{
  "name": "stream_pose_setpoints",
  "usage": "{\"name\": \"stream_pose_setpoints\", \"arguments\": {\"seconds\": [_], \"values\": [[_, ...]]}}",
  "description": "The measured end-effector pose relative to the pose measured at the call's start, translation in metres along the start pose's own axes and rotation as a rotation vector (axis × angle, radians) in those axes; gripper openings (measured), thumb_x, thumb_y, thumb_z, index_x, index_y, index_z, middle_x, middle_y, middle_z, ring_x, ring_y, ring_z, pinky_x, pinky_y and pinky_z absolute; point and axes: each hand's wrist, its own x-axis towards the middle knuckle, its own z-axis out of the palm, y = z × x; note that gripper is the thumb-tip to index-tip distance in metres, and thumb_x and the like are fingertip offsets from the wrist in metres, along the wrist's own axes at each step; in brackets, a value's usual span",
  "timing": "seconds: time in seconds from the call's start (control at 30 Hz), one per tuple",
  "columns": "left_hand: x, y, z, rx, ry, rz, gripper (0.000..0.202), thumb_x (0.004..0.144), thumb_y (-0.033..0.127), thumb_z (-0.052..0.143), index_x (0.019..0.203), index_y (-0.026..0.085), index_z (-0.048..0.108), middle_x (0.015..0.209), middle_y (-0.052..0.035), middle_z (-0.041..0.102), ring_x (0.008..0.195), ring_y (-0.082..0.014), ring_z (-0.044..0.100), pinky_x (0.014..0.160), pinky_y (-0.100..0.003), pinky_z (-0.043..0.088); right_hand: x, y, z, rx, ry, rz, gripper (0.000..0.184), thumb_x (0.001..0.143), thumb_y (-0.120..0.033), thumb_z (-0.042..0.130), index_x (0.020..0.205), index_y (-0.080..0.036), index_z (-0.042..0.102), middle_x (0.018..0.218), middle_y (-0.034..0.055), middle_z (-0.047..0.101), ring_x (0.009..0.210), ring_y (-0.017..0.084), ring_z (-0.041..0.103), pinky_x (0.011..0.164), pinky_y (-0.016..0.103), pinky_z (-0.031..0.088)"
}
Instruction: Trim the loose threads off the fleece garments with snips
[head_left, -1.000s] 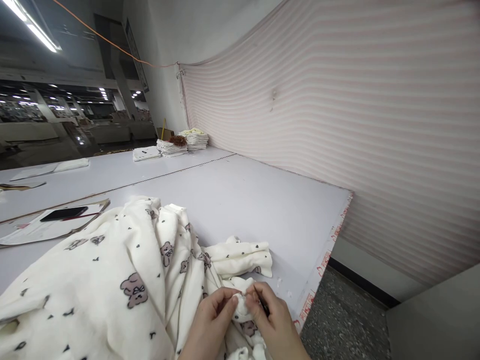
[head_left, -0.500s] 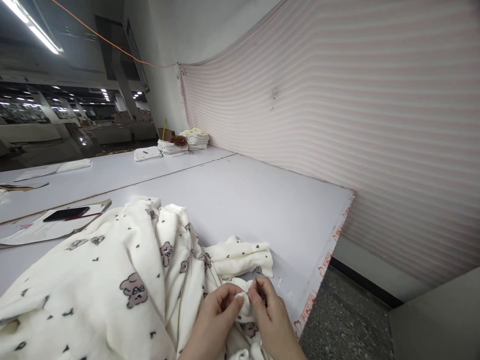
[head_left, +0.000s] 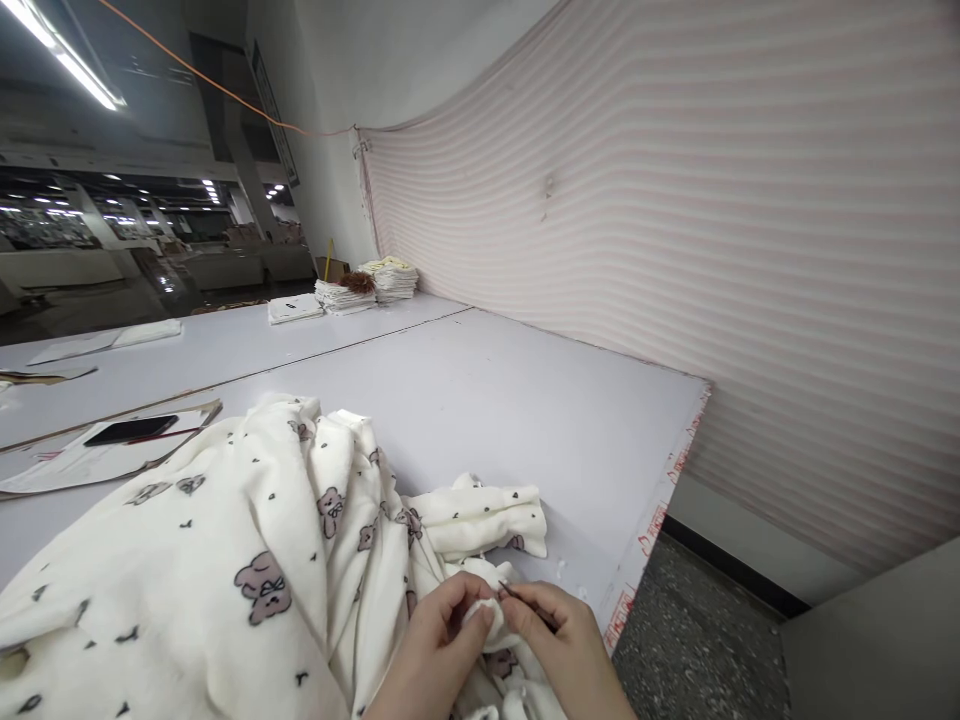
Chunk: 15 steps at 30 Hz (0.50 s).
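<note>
A white fleece garment (head_left: 225, 560) printed with small bears and hearts lies bunched on the pale table (head_left: 525, 400), filling the lower left. At the bottom centre my left hand (head_left: 439, 650) pinches a small fold of this fabric between thumb and fingers. My right hand (head_left: 562, 645) is closed beside it, thumb and forefinger holding a thin dark tool whose tip touches the pinched fold. A folded cuff or sleeve end (head_left: 480, 520) of the garment lies just beyond my hands.
A black phone (head_left: 129, 430) rests on papers at the left. Stacks of folded fabric (head_left: 367, 283) sit at the far end of the table. A striped pink cloth (head_left: 712, 250) hangs along the right. The table edge (head_left: 652, 520) drops to a speckled floor.
My hands have shifted slightly lower and my right hand has turned, so the thin dark tool now shows pointing at the pinched fabric. The garment has barely moved.
</note>
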Motion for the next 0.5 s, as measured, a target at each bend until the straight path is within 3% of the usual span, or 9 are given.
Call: {"name": "stream_pose_setpoints", "arguments": {"seconds": [0.1,0.17,0.23,0.3,0.4,0.5], "values": [[-0.005,0.003,0.002,0.159,0.059,0.174,0.021,0.086,0.038,0.046,0.077,0.021,0.053,0.074,-0.0012,0.054,0.074,-0.0186,0.05,0.068,-0.027,0.04,0.028,0.027,-0.013,-0.023,0.247,0.052,0.034,0.076,-0.043,0.066,0.101,-0.02,0.068,0.097,0.0069,0.069,0.094,0.026,0.061,0.079,0.032,0.047],[-0.005,0.002,0.003,0.184,0.054,0.129,0.022,0.088,0.038,0.04,0.077,0.022,0.05,0.065,0.0026,0.047,0.062,-0.0159,0.045,0.059,-0.025,0.036,0.051,0.042,-0.021,-0.046,0.335,0.075,0.043,0.072,-0.04,0.068,0.109,-0.018,0.063,0.102,0.0094,0.064,0.101,0.029,0.055,0.083,0.036,0.043],[0.0,0.001,0.004,0.216,0.058,0.023,0.018,0.088,0.035,0.04,0.084,0.022,0.052,0.064,0.0047,0.044,0.052,-0.0133,0.038,0.052,-0.024,0.033,0.068,0.051,-0.025,-0.025,0.303,0.07,0.025,0.074,-0.037,0.065,0.088,-0.016,0.066,0.08,0.0051,0.064,0.083,0.025,0.058,0.075,0.034,0.044],[0.009,0.0,0.006,0.266,0.064,-0.006,0.024,0.084,0.031,0.044,0.104,0.022,0.055,0.076,0.0023,0.053,0.051,-0.0123,0.04,0.055,-0.025,0.036,0.07,0.049,-0.024,0.017,0.247,0.037,0.021,0.079,-0.038,0.059,0.075,-0.018,0.062,0.067,0.0,0.059,0.069,0.02,0.055,0.067,0.03,0.043],[0.027,0.001,0.01,0.291,-0.017,-0.005,0.052,0.084,0.033,0.047,0.136,0.026,0.041,0.1,-0.0029,0.06,0.061,-0.0141,0.052,0.068,-0.028,0.043,0.05,0.035,-0.015,0.085,0.159,-0.026,0.02,0.085,-0.038,0.054,0.078,-0.019,0.059,0.072,-0.0024,0.057,0.072,0.016,0.054,0.067,0.025,0.044],[0.044,0.001,0.014,0.286,-0.039,0.013,0.045,0.081,0.035,0.054,0.124,0.024,0.055,0.101,-0.0042,0.065,0.081,-0.0194,0.058,0.075,-0.029,0.043,0.025,0.023,-0.008,0.133,0.046,-0.048,0.017,0.086,-0.033,0.056,0.078,-0.018,0.06,0.073,-0.0018,0.058,0.073,0.016,0.056,0.067,0.023,0.045]]}}
